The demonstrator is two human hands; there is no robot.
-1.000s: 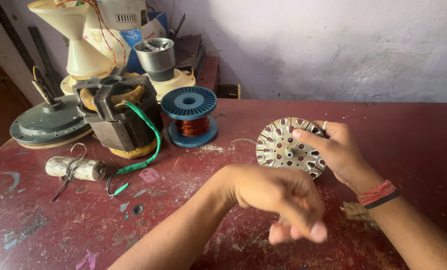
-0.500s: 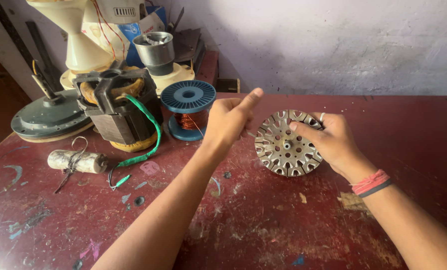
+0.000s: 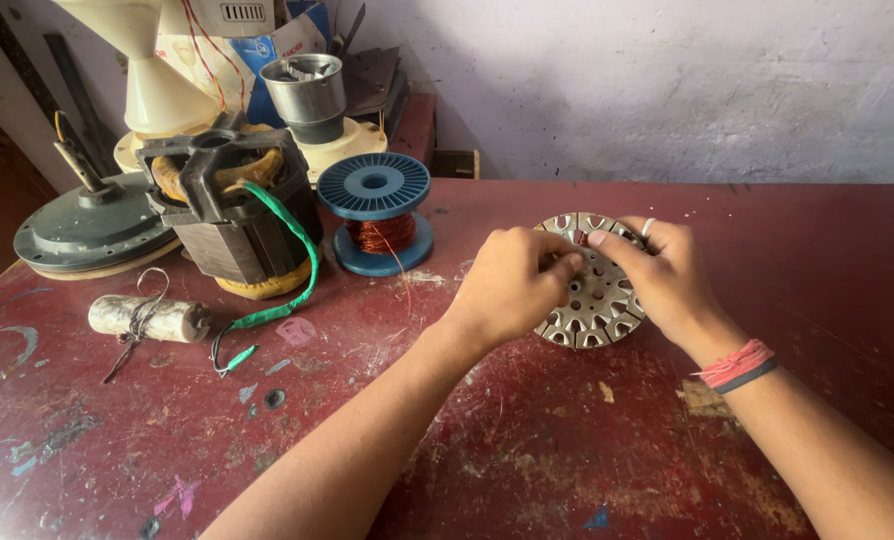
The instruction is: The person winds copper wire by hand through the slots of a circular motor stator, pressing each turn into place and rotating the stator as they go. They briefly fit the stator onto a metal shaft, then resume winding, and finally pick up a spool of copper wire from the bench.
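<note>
Resting propped on its edge on the red table (image 3: 527, 440), the slotted metal stator disc (image 3: 595, 300) is sitting directly between both hands, face tilted toward the person. The right hand (image 3: 667, 275) is gripping its right rim, while the left hand (image 3: 512, 280) is closing pinched fingertips on the left face near the centre hole. Thin copper wire is trailing from the blue wire spool (image 3: 375, 212), well left of the disc.
</note>
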